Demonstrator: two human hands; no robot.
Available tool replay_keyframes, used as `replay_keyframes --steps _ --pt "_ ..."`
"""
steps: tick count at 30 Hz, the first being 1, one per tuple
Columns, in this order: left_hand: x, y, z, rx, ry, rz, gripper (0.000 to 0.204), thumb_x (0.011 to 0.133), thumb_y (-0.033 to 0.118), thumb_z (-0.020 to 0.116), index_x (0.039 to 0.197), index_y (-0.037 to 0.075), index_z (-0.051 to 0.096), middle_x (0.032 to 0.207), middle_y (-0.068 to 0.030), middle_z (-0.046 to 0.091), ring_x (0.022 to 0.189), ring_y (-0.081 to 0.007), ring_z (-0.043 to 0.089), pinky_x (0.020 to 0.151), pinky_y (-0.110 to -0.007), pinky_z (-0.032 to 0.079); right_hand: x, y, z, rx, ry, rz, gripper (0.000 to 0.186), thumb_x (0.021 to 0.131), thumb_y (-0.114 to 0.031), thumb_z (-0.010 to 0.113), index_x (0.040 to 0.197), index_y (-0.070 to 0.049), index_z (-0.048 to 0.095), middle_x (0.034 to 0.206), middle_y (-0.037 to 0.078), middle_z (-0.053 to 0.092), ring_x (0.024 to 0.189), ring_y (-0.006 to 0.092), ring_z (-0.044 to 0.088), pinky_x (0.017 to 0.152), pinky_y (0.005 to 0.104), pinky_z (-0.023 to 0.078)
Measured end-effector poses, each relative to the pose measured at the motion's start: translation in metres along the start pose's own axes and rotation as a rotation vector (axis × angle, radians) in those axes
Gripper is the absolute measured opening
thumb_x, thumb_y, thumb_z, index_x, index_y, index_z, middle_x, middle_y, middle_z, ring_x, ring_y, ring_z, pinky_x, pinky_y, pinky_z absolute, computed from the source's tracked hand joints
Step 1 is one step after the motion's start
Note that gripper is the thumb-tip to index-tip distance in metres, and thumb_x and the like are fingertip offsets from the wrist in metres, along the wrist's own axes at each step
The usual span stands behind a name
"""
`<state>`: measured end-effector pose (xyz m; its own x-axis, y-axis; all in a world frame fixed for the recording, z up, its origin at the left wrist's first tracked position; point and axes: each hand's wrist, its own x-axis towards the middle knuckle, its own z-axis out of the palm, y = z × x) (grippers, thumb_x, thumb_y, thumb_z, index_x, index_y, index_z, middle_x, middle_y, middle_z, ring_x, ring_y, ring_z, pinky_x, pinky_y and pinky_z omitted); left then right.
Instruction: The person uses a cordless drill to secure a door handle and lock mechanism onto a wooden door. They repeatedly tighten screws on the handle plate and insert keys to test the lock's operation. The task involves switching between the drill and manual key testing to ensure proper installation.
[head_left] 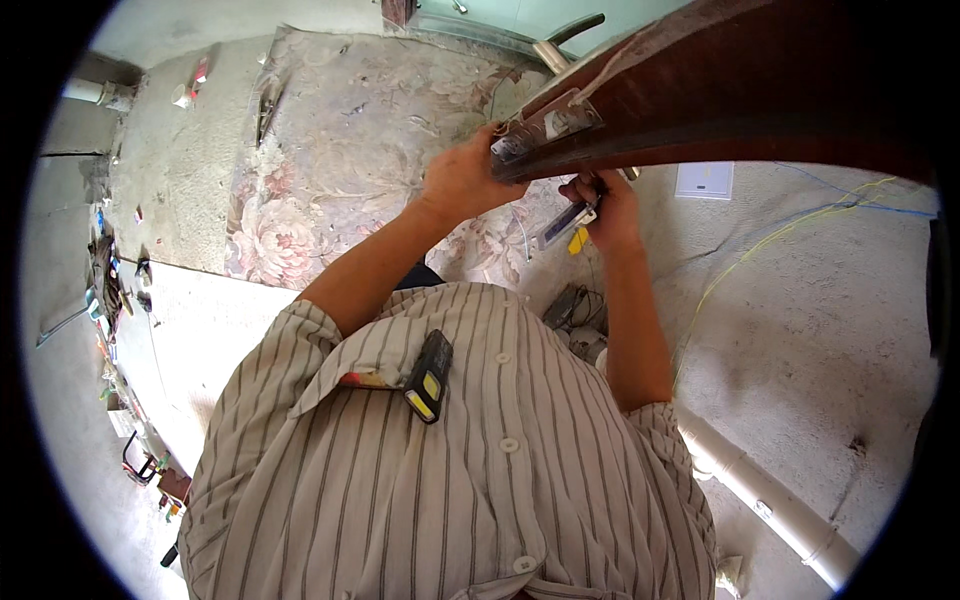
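Observation:
A dark reddish-brown door (pixel 720 95) comes in from the upper right, with a silvery metal lock plate (pixel 570 120) on its narrow edge. My left hand (pixel 462 178) is wrapped against the door by the left end of this plate, its fingertips mostly hidden. Just below the door's lower edge, my right hand (pixel 612 212) is closed on a slim, metal-edged piece (pixel 566 225) whose exact kind I cannot make out. A small yellow thing (pixel 578 240) shows beneath it. Beyond the door's far side a lever handle (pixel 577 28) sticks out.
A worn floral mat (pixel 310 150) covers the rough concrete floor. Yellow (pixel 745 265) and blue cables run along the right wall, near a white wall box (pixel 705 180) and a pale pipe (pixel 765 490). Tools and scraps lie at far left. A black work light (pixel 430 378) is clipped to my striped shirt.

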<state>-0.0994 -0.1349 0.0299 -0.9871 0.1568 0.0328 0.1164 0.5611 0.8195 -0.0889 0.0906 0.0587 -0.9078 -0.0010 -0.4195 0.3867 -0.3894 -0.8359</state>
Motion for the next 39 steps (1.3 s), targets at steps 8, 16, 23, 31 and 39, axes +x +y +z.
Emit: replay_keyframes --steps 8,16,23,31,39 --pt "0.004 -0.004 -0.004 0.045 -0.077 -0.012 0.089 0.062 0.047 0.079 0.13 -0.001 0.048 0.103 -0.0178 0.068 0.088 -0.0347 0.068 0.076 -0.042 0.054 -0.012 0.018 -0.035 -0.027 0.071 -0.171 0.032 0.096 -0.025 0.053 0.069 -0.009 0.05 0.059 0.0 0.039 0.06 0.0134 0.039 0.07 0.0341 0.041" --pt "-0.011 -0.018 -0.026 -0.067 0.009 0.031 0.079 0.073 0.044 0.077 0.134 0.003 0.048 0.1 -0.022 0.068 0.096 -0.035 0.067 0.08 -0.041 0.052 -0.064 0.059 -0.009 -0.188 0.484 0.118 0.025 0.095 -0.025 0.053 0.083 -0.004 0.062 0.078 0.005 0.058 0.073 0.0175 0.056 0.07 0.0322 0.045" --pt "-0.061 -0.012 -0.058 -0.341 -0.308 0.085 0.047 0.083 0.033 0.07 0.12 0.004 0.06 0.102 -0.0162 0.068 0.083 -0.0274 0.069 0.066 -0.036 0.054 -0.088 0.084 0.093 -0.381 0.282 -0.027 0.028 0.097 -0.021 0.058 0.103 0.004 0.067 0.098 0.005 0.066 0.087 0.0129 0.06 0.08 0.0274 0.049" --pt "-0.091 -0.009 -0.091 -0.025 -0.16 0.076 0.041 0.085 0.02 0.067 0.121 0.007 0.056 0.084 -0.0153 0.068 0.074 -0.0347 0.066 0.061 -0.041 0.052 -0.082 0.093 0.151 -0.346 0.117 -0.168 0.019 0.092 -0.012 0.064 0.102 0.003 0.067 0.093 0.006 0.067 0.079 0.009 0.059 0.07 0.0227 0.047" --pt "-0.049 -0.019 -0.118 -0.046 -0.246 0.138 0.037 0.086 0.016 0.066 0.121 0.005 0.06 0.088 -0.0169 0.069 0.072 -0.0319 0.068 0.061 -0.038 0.052 -0.058 0.089 0.178 0.013 0.268 -0.056 0.025 0.093 -0.018 0.064 0.106 0.003 0.062 0.09 0.006 0.065 0.078 0.0116 0.062 0.07 0.0253 0.053"
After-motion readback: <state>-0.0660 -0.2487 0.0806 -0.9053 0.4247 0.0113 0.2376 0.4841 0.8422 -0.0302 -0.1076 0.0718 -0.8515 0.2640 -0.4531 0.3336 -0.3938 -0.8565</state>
